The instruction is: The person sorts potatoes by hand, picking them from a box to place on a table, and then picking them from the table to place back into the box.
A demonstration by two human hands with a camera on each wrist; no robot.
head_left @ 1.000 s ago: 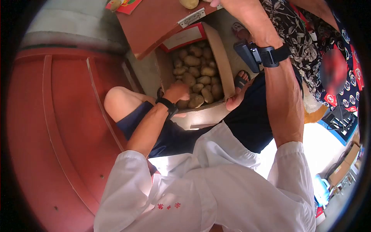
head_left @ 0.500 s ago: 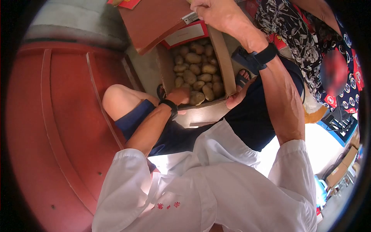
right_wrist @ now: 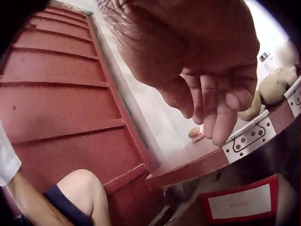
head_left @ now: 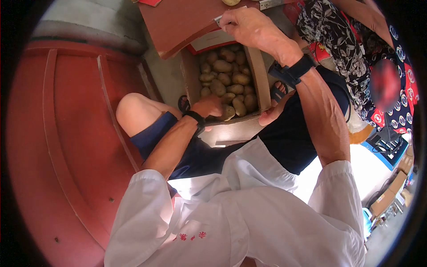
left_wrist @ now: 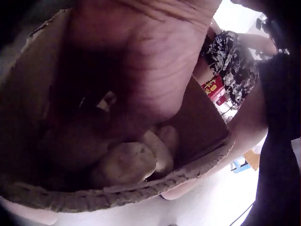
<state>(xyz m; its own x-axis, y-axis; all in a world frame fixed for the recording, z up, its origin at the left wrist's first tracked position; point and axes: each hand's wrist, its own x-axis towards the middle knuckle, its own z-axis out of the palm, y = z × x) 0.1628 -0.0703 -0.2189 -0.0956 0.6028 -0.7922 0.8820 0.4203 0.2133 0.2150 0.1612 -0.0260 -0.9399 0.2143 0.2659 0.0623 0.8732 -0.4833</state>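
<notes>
In the head view my left hand (head_left: 208,106) reaches into the near left corner of a cardboard box (head_left: 260,75) filled with potatoes (head_left: 222,66). Its fingers lie low among them; in the left wrist view they are lost in shadow, so I cannot tell whether they grip one. A pale potato (left_wrist: 124,162) lies close beside that hand. Above the box's far side, at the edge of a reddish-brown tabletop (head_left: 182,26), hovers my right hand (head_left: 251,29). In the right wrist view its fingers hang loosely bent around nothing, near a metal hinge (right_wrist: 248,141) on the edge.
On the tabletop are potatoes (right_wrist: 273,88) and a red packet (head_left: 151,2). Red panelled boards (head_left: 75,133) stand at my left. Another person in dark floral clothing (head_left: 329,40) sits at the right. My knee (head_left: 133,111) is beside the box.
My right hand has come back from over the tabletop toward me, to the edge above the box. The left hand has stayed at the near left corner of the box, shifting only slightly.
</notes>
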